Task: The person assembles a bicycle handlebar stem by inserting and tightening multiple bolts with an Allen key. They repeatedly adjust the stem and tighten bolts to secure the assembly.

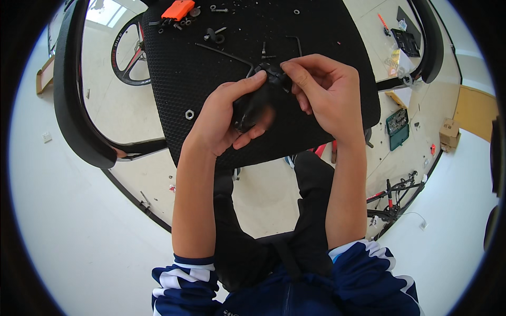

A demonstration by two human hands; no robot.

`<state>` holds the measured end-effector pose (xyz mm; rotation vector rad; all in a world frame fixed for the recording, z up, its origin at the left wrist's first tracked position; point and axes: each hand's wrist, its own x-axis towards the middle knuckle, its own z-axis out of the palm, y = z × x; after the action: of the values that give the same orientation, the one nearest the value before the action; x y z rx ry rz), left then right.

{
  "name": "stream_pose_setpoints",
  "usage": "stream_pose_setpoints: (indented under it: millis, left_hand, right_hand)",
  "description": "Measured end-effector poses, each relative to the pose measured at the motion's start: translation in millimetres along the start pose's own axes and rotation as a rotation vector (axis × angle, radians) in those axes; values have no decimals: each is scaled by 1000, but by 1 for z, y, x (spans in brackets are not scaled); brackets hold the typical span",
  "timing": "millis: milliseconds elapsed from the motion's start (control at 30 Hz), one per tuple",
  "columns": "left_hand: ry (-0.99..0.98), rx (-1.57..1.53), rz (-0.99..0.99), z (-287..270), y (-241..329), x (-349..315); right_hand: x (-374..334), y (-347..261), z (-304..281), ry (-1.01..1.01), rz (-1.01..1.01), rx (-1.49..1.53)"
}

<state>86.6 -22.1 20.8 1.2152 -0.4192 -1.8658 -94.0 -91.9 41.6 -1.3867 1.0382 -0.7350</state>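
Observation:
My left hand (213,113) is wrapped round a black rounded part (254,109), with the thumb on its upper end. At that end sits a clamp-like piece (273,73). The thumb and forefinger of my right hand (332,97) pinch together at the clamp's right edge; whatever lies between them is too small to make out. Just beyond the hands, a bolt (264,49) stands out against the black mesh seat (327,29). One hex key (224,53) lies to the left of it and another hex key (298,45) to the right. A hex nut (189,114) rests left of my left wrist.
An orange block (178,9) and several bolts and washers lie at the seat's far left. Black armrests (71,84) flank the seat. On the floor are a three-spoke wheel (120,58), a green case (398,126), a cardboard box (449,132) and a bicycle frame (390,203).

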Motion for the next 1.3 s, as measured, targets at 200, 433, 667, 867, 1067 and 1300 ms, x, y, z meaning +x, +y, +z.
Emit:
stream_pose_setpoints:
  millis: [200,433,667,867,1067,1300]
  left_hand:
    - [-136,-162,-32,-2,1,-1]
    - [-250,-275,-51,-5,-2,-1]
    - [-236,-223,-98,-2,1,-3]
    - [-151,-102,-73,-1,6,-5]
    - [-68,11,-48,-4,6,-6]
    - [37,148,174,-6,2,-3]
  right_hand:
    - [4,6,-3,-39,-87,-53]
    - [7,1,-6,-143,-147,-242]
    - [7,9,-4,-125,-333,-397]
    - [1,3,-6,-125,-167,-229]
    - [7,9,-8,-139,-156,-110]
    - [4,8,7,-106,-215,-55]
